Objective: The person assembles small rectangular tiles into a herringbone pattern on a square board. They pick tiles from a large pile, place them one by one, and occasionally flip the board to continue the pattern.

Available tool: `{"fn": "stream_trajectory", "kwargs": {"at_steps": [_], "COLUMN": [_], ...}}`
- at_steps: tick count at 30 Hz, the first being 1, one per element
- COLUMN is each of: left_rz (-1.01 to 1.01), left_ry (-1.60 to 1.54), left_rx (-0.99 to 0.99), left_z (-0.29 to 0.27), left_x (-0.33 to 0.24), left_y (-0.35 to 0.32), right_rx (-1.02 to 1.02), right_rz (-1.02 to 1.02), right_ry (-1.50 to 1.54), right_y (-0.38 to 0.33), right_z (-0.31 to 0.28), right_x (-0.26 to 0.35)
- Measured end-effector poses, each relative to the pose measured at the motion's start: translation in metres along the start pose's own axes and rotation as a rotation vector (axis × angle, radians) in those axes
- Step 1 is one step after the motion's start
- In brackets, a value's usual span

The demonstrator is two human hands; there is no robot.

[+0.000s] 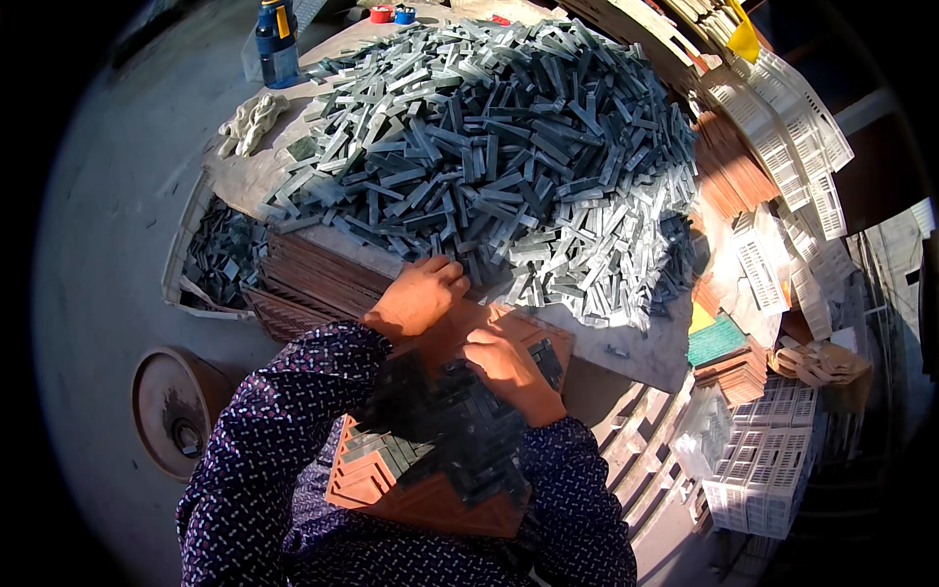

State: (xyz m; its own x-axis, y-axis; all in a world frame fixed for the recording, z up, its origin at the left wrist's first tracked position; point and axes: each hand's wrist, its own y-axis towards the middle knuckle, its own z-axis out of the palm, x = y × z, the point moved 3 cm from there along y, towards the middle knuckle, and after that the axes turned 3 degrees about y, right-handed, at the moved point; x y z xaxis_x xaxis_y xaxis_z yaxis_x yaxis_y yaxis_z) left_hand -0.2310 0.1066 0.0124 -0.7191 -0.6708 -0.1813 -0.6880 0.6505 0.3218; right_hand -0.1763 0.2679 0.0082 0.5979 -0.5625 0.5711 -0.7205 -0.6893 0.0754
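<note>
An orange-brown mosaic tray [364,479] with herringbone grooves rests on my lap, tilted against the table edge. Dark grey-green stone strips [445,421] fill much of it in a zigzag pattern. My left hand [421,296] is at the front edge of a big heap of loose stone strips [518,147], just past the tray's far edge. Its fingers are curled together, and what they hold is hidden. Over the tray's upper right part, my right hand [509,374] has its fingers bent down at the strips; anything in them is too small to make out.
Brown trays [315,282] are stacked at the table's left, beside a white crate [178,259] of stone pieces. A bucket [176,411] stands on the floor. Gloves [252,124] and a blue bottle [277,47] are at the far left. White plastic crates [761,460] stand at right.
</note>
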Motion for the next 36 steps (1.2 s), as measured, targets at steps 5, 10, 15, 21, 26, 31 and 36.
{"fn": "stream_trajectory", "kwargs": {"at_steps": [5,10,15,21,26,31,36], "left_rz": [-0.249,-0.327,-0.478,-0.503,-0.401,-0.181,-0.076], "left_ry": [-0.281,-0.335,-0.404,-0.419,-0.380,-0.323,-0.362], "left_rx": [-0.027,-0.025,-0.109,-0.108,-0.103,-0.148,-0.162], "left_z": [-0.012,-0.019,-0.028,-0.029,-0.026,-0.026,-0.031], "left_x": [-0.015,-0.028,-0.034,-0.037,-0.043,-0.042,-0.040], "left_y": [-0.052,-0.083,-0.092,-0.097,-0.100,-0.093,-0.083], "right_rx": [-0.032,-0.015,-0.137,-0.216,-0.310,-0.348,-0.344], "right_rz": [0.055,0.095,0.120,0.293,0.349,0.370,0.038], "right_ry": [0.181,0.159,0.135,0.111,0.268,0.317,0.174], "right_y": [-0.003,-0.002,-0.002,-0.003,-0.007,-0.013,-0.006], "right_z": [0.007,-0.002,0.005,0.030,0.033,-0.003,0.004], "right_x": [-0.015,-0.006,0.012,0.021,0.014,0.022,0.043]}}
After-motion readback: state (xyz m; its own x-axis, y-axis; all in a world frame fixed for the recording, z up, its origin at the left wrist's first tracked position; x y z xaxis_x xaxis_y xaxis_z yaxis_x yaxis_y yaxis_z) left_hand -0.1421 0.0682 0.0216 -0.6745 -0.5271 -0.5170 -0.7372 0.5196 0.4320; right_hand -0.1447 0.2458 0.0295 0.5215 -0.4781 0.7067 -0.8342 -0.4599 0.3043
